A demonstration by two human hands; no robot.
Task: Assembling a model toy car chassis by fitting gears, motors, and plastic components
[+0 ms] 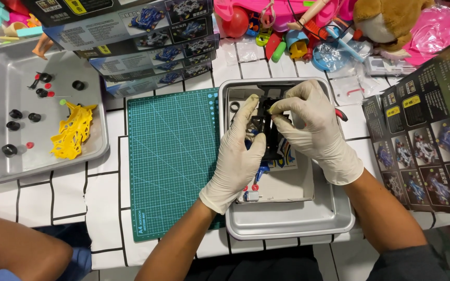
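Observation:
Both my hands wear pale latex gloves and meet over a metal tray point(287, 224) in front of me. My left hand point(238, 156) grips the left side of a black toy car chassis point(267, 125). My right hand point(313, 127) pinches the chassis top and right side with thumb and forefinger. The chassis hangs just above the tray. Under it lie a white sheet with blue parts point(282, 179), small red pieces and a black ring point(234, 106). Much of the chassis is hidden by my fingers.
A green cutting mat point(173, 156) lies left of the tray. A second metal tray point(6, 67) at far left holds black wheels and a yellow plastic frame point(71, 132). Stacked kit boxes point(147, 41), toys at the back, a printed leaflet point(433, 130) right. Another person's arm point(16, 250) bottom left.

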